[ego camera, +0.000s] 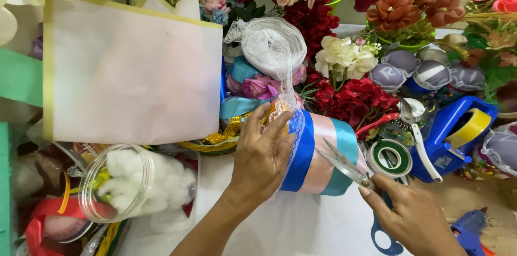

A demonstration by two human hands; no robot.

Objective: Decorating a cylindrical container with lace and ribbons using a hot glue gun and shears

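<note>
My left hand (262, 155) presses on the left end of a cylinder (322, 155) wrapped in blue, pink and light-blue ribbon bands, holding a strip of white lace (288, 106) against it. The lace runs up to a lace roll (273, 47) behind. My right hand (413, 219) grips blue-handled scissors (350, 170), whose open blades point at the cylinder's right side.
A pale paper sheet with a yellow edge (132, 70) stands at left. A clear jar of cotton (137, 180) lies at lower left. A blue tape dispenser (458, 127), a green tape roll (389, 158), a glue gun (469, 229) and many artificial flowers (353, 100) crowd the back and right.
</note>
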